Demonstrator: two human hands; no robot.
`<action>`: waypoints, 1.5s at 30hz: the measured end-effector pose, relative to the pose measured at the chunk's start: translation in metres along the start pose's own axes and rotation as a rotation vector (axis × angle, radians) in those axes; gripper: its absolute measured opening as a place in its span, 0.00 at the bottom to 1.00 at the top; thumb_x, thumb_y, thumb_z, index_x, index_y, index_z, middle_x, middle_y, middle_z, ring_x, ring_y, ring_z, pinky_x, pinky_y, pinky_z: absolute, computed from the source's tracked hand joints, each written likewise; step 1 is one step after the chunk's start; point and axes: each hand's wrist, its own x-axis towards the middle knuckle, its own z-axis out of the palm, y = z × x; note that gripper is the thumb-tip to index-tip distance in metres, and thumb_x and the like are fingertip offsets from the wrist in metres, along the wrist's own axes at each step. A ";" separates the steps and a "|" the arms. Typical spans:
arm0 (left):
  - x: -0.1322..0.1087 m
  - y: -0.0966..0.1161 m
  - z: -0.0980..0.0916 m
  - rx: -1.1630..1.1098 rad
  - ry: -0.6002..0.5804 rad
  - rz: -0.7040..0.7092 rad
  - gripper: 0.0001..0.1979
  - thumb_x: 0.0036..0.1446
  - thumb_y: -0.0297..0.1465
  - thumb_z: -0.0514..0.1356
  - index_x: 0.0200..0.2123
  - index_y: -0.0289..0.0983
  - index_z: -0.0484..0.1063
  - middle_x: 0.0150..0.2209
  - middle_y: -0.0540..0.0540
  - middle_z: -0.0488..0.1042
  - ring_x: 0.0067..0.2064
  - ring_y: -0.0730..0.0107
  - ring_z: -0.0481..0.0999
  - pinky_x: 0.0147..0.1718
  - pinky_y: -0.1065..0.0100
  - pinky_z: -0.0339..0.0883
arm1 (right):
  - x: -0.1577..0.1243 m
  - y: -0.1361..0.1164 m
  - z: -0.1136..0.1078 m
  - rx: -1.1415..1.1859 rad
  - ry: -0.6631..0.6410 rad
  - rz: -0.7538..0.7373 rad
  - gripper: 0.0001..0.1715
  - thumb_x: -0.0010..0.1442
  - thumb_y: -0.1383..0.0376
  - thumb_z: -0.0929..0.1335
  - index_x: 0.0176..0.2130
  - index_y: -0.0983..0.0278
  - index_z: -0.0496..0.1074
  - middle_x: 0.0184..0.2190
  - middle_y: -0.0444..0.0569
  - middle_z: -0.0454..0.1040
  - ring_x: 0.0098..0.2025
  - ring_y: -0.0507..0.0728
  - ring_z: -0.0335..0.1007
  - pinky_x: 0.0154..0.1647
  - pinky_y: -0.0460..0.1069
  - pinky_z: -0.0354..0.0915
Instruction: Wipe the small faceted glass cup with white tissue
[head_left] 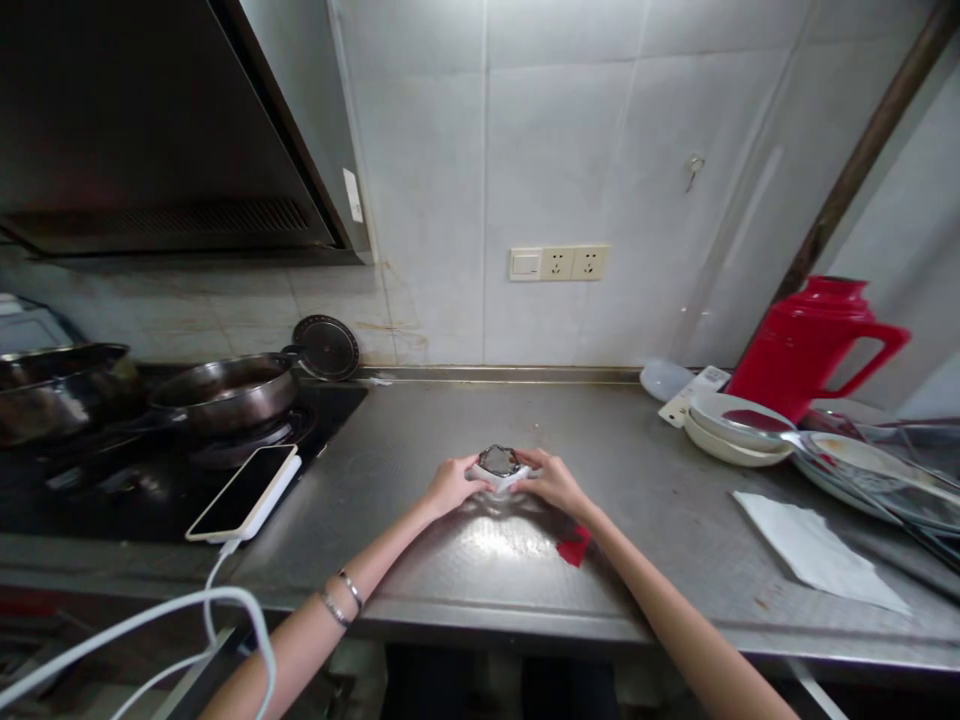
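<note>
Between my two hands, at the middle of the steel counter, is a small white object (498,474) with a dark, wavy-edged rim around a greyish top; its exact kind I cannot make out. My left hand (459,484) grips its left side, fingers behind and thumb in front. On the right side, my right hand (550,482) holds it the same way. Both hands are closed on it, low over the counter (420,430). Beside my right forearm lies a small red scrap (574,546). Two bracelets circle my left wrist.
To the left, a phone (244,492) with a white cable lies across the edge of the black stove, where pans (225,390) stand. At right are a red thermos jug (806,345), stacked bowls (731,445), plates and a white napkin (817,545). Sockets (559,263) are on the wall.
</note>
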 end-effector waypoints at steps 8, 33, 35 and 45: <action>0.002 -0.012 0.006 0.084 0.020 0.009 0.22 0.47 0.37 0.65 0.46 0.37 0.75 0.42 0.44 0.78 0.43 0.61 0.74 0.46 0.65 0.64 | 0.003 0.007 0.007 0.069 -0.004 0.058 0.36 0.41 0.60 0.76 0.51 0.64 0.73 0.46 0.54 0.76 0.50 0.66 0.71 0.51 0.58 0.65; 0.008 -0.015 0.011 0.143 -0.012 0.031 0.21 0.49 0.36 0.64 0.47 0.38 0.73 0.43 0.43 0.76 0.45 0.59 0.72 0.47 0.63 0.61 | 0.006 0.020 0.010 0.131 -0.002 0.089 0.39 0.39 0.61 0.77 0.51 0.64 0.72 0.48 0.54 0.76 0.51 0.66 0.71 0.54 0.59 0.64; 0.008 -0.014 0.010 0.140 -0.012 0.035 0.20 0.49 0.36 0.64 0.47 0.38 0.73 0.43 0.43 0.76 0.44 0.60 0.72 0.46 0.64 0.61 | 0.006 0.020 0.010 0.143 0.001 0.107 0.39 0.39 0.61 0.77 0.52 0.65 0.71 0.49 0.56 0.75 0.52 0.66 0.71 0.55 0.58 0.64; 0.007 -0.010 0.009 0.164 -0.024 0.049 0.20 0.49 0.35 0.64 0.47 0.38 0.73 0.41 0.44 0.76 0.43 0.60 0.72 0.44 0.65 0.62 | 0.005 0.025 0.011 0.090 -0.001 0.082 0.40 0.39 0.60 0.77 0.52 0.64 0.71 0.46 0.55 0.76 0.49 0.65 0.72 0.53 0.58 0.65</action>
